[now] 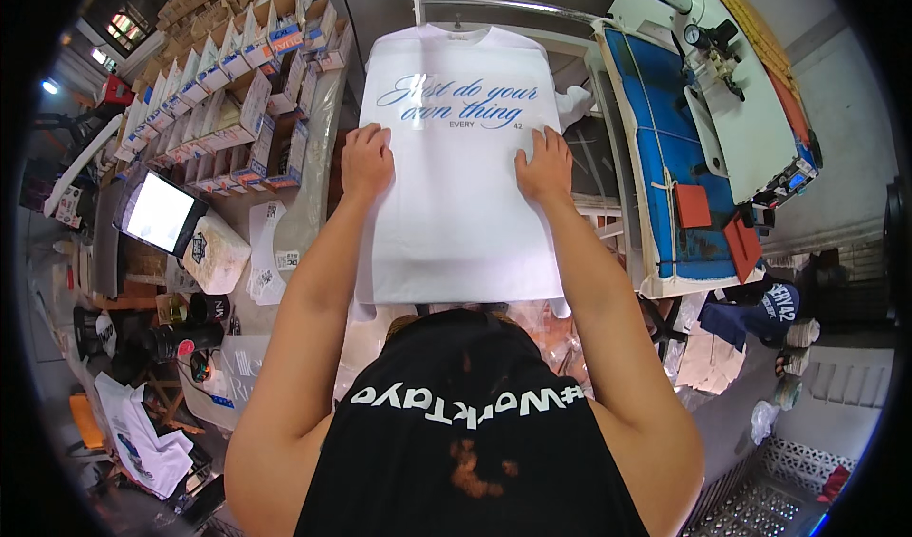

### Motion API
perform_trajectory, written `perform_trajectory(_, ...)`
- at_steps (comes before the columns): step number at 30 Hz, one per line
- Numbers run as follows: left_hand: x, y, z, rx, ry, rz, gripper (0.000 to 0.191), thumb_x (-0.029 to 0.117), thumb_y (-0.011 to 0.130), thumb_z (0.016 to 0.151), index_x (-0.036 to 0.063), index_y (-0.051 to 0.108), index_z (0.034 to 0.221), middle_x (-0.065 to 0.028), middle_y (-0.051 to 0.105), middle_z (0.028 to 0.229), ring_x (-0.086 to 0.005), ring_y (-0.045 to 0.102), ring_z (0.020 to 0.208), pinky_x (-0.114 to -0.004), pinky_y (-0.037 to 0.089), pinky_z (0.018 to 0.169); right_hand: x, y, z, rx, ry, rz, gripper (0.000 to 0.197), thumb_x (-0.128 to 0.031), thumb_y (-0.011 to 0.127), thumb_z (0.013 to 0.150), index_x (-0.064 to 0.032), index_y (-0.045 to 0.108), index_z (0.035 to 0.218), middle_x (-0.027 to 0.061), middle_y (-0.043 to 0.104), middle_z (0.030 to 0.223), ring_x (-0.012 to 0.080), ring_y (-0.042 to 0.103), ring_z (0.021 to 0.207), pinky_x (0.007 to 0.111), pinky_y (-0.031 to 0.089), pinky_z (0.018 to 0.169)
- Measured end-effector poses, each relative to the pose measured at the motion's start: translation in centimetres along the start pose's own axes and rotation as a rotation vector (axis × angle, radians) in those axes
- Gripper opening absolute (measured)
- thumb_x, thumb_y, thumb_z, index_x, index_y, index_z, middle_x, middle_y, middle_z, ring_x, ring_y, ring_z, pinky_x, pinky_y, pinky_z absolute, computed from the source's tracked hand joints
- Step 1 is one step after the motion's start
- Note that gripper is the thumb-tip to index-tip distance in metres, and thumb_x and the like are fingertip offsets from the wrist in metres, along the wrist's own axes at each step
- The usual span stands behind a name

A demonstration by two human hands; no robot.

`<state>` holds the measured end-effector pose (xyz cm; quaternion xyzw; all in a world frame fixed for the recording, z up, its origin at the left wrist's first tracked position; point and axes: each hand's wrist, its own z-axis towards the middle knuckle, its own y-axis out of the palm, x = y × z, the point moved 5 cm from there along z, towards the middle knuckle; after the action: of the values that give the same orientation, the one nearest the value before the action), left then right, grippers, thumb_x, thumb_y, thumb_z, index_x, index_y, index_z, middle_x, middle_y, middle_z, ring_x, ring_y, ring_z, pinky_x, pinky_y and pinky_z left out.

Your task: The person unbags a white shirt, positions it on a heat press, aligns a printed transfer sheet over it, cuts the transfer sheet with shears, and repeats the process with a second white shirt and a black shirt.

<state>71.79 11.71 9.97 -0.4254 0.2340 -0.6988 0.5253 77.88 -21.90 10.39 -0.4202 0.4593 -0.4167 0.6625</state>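
A white T-shirt (456,230) lies spread flat before me, its neckline at the far end. Across its chest sits a clear, glossy film (427,120) with blue script lettering and small dark print. My left hand (367,159) rests on the shirt's left edge, just below the lettering, thumb apart from the fingers. On the opposite edge, my right hand (545,163) lies palm down with its fingers slightly spread. Neither hand touches the lettering. The surface under the shirt is mostly hidden.
Several cardboard bins (221,102) fill the left table, near a lit screen (157,213) and white cut sheets (267,252). At right stand a blue padded board (652,138) and a white machine with a pressure gauge (695,34). A metal bar (513,6) crosses beyond the shirt.
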Motion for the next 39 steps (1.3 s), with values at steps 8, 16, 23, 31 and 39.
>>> perform_trajectory(8,0.2,0.0,0.2,0.013,0.025,-0.008,0.030,0.010,0.061,0.082,0.0105,0.072,0.110,-0.0086,0.064,0.125,-0.0321,0.055,0.118,-0.046,0.048,0.095,0.3,0.1,0.1,0.011,0.000,0.001,0.060,-0.037,0.055,0.093,-0.0027,0.048,0.142,0.0184,0.039,0.153,0.0346,0.031,0.144,0.048,0.024,0.119)
perform_trajectory(16,0.0,-0.8,0.0,0.083,0.088,-0.030,0.019,0.007,0.061,0.075,0.0068,0.069,0.093,-0.0105,0.065,0.111,-0.0347,0.058,0.107,-0.048,0.049,0.089,0.4,0.9,0.3,0.019,-0.070,-0.080,0.059,-0.039,0.056,0.094,-0.0042,0.053,0.141,0.0200,0.045,0.151,0.0355,0.039,0.141,0.047,0.028,0.119)
perform_trajectory(23,0.7,-1.2,-0.5,0.104,-0.006,-0.012,0.026,0.010,0.061,0.079,0.0111,0.070,0.104,-0.0065,0.064,0.117,-0.0302,0.056,0.112,-0.045,0.047,0.091,0.3,1.0,0.3,-0.002,-0.047,-0.104,0.057,-0.037,0.054,0.095,-0.0068,0.049,0.143,0.0146,0.041,0.154,0.0342,0.034,0.143,0.047,0.026,0.118)
perform_trajectory(31,0.6,-1.1,-0.6,0.043,-0.055,-0.002,0.027,0.010,0.061,0.081,0.0109,0.068,0.107,-0.0061,0.062,0.120,-0.0299,0.053,0.116,-0.045,0.045,0.098,0.0,0.7,0.1,-0.028,-0.029,-0.103,0.058,-0.037,0.051,0.096,-0.0085,0.047,0.146,0.0120,0.042,0.154,0.0323,0.032,0.144,0.047,0.025,0.119)
perform_trajectory(39,0.8,-1.0,-0.7,0.041,-0.047,0.026,0.024,0.011,0.061,0.081,0.0091,0.067,0.104,-0.0069,0.062,0.119,-0.0294,0.052,0.119,-0.046,0.046,0.096,0.2,0.8,0.4,-0.042,-0.019,-0.104,0.059,-0.039,0.058,0.091,-0.0073,0.051,0.141,0.0158,0.043,0.152,0.0343,0.036,0.141,0.049,0.030,0.116)
